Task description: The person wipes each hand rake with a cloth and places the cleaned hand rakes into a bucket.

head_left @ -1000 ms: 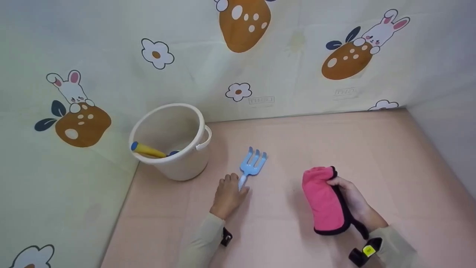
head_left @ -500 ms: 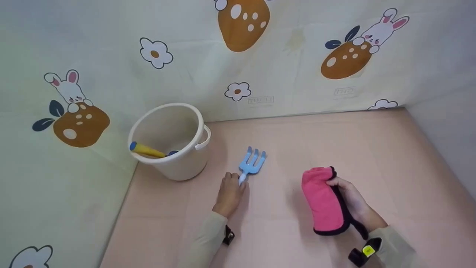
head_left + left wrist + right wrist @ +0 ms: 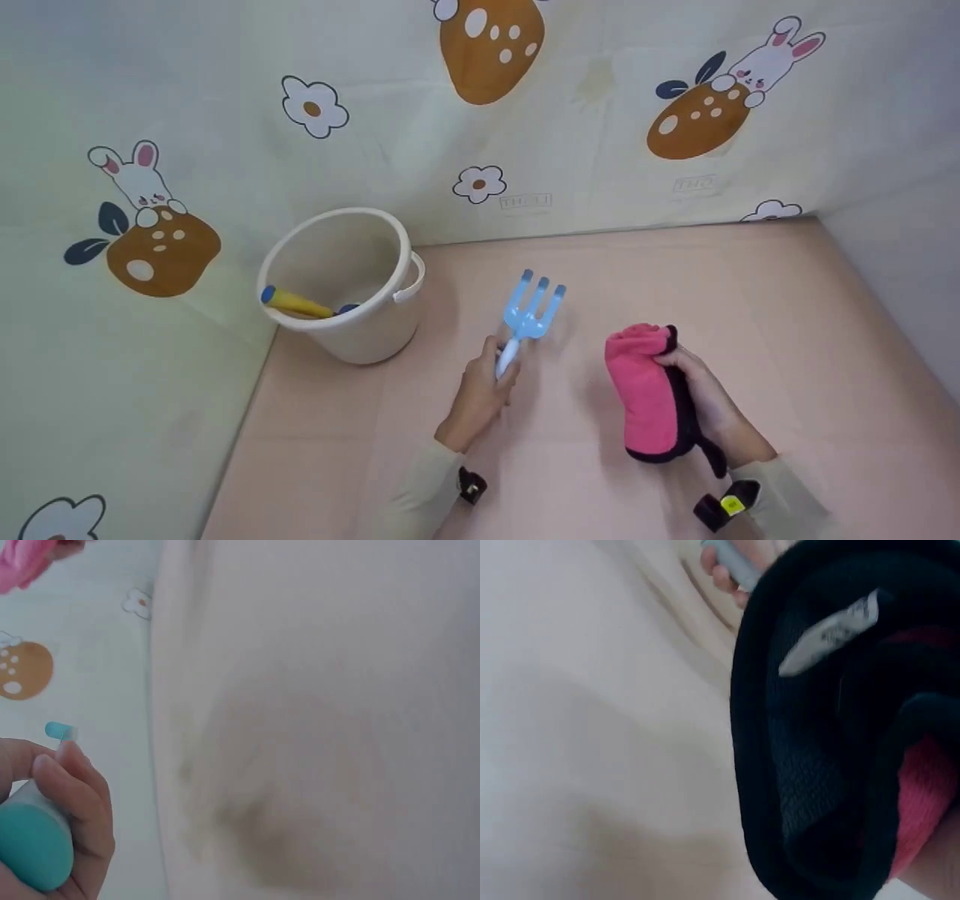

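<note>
My left hand grips a small light-blue garden hand fork by its pale handle, tines pointing away and slightly right. In the left wrist view, the fingers curl round the handle, whose teal end faces the camera; one blue tine tip shows beyond them. On the right, my right hand holds a rolled pink cloth item with black edging and a hanging black strap, thumb on its near side. The right wrist view looks into its dark, fuzzy inside, where a white label shows. Most of the right hand is hidden there.
A white bucket stands at the back left by the wall, its handle folded on the right. Inside leans a yellow tool handle with a blue end. Fabric walls printed with rabbits and flowers enclose the pinkish surface.
The left hand has closed round the fork's handle and raised the fork off the surface, moving it right. The right hand has shifted the pink cloth item slightly up and left.
</note>
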